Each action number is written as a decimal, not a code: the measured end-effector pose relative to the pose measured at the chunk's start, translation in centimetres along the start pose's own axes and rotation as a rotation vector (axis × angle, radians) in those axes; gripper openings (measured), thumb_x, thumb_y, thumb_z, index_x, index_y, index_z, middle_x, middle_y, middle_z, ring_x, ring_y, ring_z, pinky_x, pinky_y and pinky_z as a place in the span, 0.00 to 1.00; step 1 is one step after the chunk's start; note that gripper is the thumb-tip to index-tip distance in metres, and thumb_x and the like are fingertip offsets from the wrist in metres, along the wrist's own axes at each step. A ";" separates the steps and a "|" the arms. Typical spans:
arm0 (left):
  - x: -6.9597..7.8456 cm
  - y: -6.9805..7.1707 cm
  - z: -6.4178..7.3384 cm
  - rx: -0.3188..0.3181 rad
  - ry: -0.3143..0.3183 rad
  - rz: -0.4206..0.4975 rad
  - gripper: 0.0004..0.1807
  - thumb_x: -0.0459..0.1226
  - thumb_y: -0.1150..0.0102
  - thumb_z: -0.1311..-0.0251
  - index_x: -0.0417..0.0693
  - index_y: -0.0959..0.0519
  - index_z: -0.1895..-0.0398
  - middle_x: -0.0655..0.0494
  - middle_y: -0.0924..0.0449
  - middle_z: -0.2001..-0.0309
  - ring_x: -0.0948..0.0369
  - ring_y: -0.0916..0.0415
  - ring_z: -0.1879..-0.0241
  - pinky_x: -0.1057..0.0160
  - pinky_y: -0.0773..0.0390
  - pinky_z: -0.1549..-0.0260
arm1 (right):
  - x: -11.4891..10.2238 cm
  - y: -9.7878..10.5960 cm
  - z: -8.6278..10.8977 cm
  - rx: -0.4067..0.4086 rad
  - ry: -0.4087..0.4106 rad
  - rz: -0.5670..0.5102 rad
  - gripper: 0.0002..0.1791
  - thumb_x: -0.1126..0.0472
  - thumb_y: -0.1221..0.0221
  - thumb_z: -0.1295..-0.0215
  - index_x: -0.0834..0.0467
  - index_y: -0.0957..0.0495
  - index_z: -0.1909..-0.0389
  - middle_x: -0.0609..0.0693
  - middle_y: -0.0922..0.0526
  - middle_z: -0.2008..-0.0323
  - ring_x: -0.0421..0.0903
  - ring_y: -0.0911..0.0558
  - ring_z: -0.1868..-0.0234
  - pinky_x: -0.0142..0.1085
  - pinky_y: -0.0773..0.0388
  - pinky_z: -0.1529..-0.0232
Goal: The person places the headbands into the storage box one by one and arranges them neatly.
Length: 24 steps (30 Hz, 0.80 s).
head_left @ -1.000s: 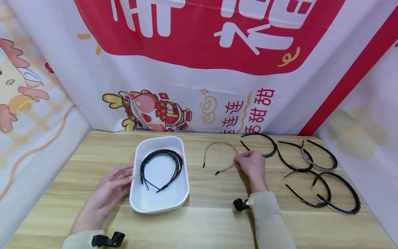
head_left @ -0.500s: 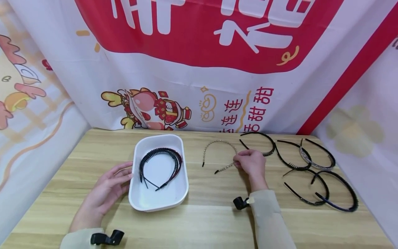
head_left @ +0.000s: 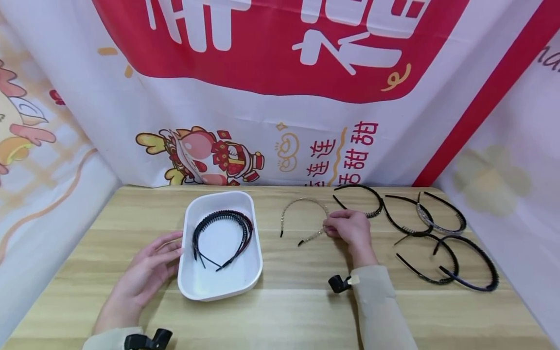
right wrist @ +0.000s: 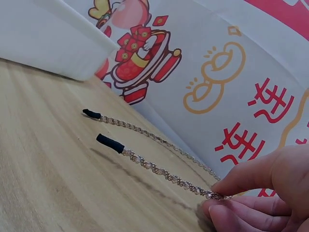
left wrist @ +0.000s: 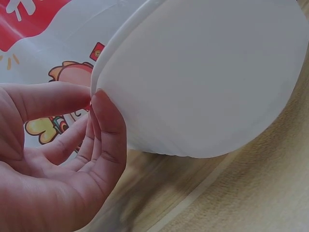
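A white plastic tub [head_left: 185, 287] stands on the table, with a few dark toothed headbands [head_left: 223, 214] lying together inside it. At the tub's left side, my left hand [head_left: 150, 267] touches the wall by the rim with its fingertips. The left wrist view shows the thumb [left wrist: 58, 99] and fingers against the tub's edge. My right hand [head_left: 352, 231] pinches a thin beaded headband [head_left: 302, 200] between thumb and fingertips, part way along one arm. In the right wrist view, this headband's two black end caps [right wrist: 110, 143] point toward the tub, slightly above the wood.
On the right of the wooden table [head_left: 297, 311] lie several dark headbands, among them a black one [head_left: 376, 194] behind my right hand, a silver-trimmed one [head_left: 446, 229] and a thick one [head_left: 490, 262]. A printed cloth [head_left: 271, 136] hangs along the back edge.
The head view has turned slightly to the right. Both hands, the tub and the beaded headband keep nearly the same places relative to each other.
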<state>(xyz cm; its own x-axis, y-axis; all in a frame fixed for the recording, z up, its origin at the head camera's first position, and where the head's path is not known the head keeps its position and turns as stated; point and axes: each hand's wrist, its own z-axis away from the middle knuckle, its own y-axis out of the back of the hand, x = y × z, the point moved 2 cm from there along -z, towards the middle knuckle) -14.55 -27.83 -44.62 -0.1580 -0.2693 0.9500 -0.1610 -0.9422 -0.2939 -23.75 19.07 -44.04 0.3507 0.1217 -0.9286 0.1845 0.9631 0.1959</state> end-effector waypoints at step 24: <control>-0.1 -0.4 0.3 0.013 -0.021 -0.022 0.23 0.23 0.51 0.23 0.57 0.19 0.37 0.61 0.11 0.47 0.64 0.13 0.48 0.63 0.13 0.48 | 0.0 -0.3 -0.1 -0.038 -0.009 -0.013 0.16 0.71 0.31 0.36 0.69 0.15 0.47 0.59 0.11 0.57 0.39 0.11 0.70 0.30 0.10 0.62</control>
<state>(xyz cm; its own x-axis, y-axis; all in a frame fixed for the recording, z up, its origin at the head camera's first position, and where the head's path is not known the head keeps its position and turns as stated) -14.17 -27.47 -44.59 -0.1342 -0.2528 0.9582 -0.1518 -0.9502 -0.2720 -23.88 18.82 -44.14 0.3568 0.1069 -0.9280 0.1538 0.9732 0.1712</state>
